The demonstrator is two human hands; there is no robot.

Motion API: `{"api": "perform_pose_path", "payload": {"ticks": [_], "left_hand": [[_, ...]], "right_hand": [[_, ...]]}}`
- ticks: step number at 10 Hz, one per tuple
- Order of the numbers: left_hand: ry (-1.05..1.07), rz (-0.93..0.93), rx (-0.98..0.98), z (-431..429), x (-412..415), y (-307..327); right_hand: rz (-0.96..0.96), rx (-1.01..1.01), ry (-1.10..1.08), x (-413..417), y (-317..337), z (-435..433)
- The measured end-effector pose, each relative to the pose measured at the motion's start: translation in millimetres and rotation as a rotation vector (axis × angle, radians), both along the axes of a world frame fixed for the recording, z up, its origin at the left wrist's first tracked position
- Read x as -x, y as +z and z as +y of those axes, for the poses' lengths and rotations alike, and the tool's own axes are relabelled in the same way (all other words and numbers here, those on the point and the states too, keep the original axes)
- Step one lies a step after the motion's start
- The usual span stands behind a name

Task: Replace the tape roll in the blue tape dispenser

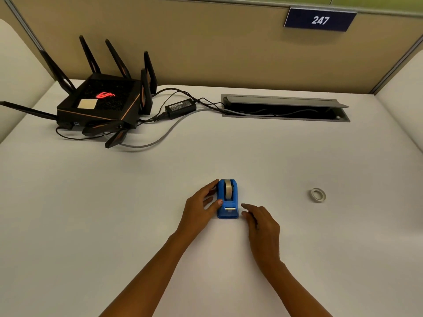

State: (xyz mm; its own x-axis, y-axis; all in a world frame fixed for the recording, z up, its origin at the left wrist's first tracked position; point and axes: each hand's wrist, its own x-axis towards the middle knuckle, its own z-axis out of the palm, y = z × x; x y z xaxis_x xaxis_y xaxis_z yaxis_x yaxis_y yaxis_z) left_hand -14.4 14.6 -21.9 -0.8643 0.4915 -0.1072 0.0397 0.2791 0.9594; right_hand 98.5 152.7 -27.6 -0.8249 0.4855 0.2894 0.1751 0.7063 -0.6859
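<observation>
The blue tape dispenser stands on the white desk, its cutter end toward me, with a clear tape roll seated in its cradle. My left hand rests against the dispenser's left side, fingers along the body and thumb near the cutter. Just right of the dispenser's front end, my right hand lies on the desk with fingers loosely apart, holding nothing and not touching it. A second, thinner tape roll lies flat on the desk far to the right.
A black router with several antennas sits at the back left, its power brick and cables trailing into the open cable tray. A beige partition with a "247" sign bounds the desk behind.
</observation>
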Motion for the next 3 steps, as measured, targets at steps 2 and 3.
{"api": "perform_pose_path", "payload": {"ticks": [2, 3], "left_hand": [[0.127, 0.161, 0.03, -12.7, -10.3, -1.9], [0.166, 0.242, 0.071, -15.5, -10.8, 1.2]], "right_hand": [[-0.045, -0.022, -0.032, 11.5, 3.0, 3.1], [-0.069, -0.003, -0.05, 18.2, 7.8, 6.1]]}}
